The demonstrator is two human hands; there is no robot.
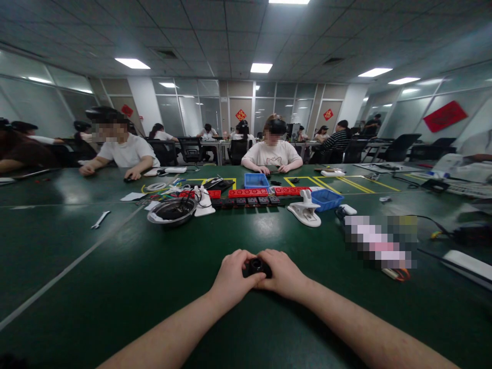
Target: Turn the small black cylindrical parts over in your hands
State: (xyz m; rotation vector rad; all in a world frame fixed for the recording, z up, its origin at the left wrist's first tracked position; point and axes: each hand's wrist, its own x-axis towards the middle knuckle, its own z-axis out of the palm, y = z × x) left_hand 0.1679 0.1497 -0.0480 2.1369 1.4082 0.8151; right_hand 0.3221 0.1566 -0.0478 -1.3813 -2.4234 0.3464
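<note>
A small black object with a round, lens-like top sits between my two hands, low over the green table. My left hand curls round its left side, and my right hand wraps its right side. Both thumbs meet at the near edge, and the fingertips come together at the far edge. The fingers cover much of the object's sides, and its underside is hidden.
Beyond my hands stand a metal bowl, a black and red socket strip, a white clamp base and blue trays. A wrench lies left. Cables and a white device lie right. People sit opposite.
</note>
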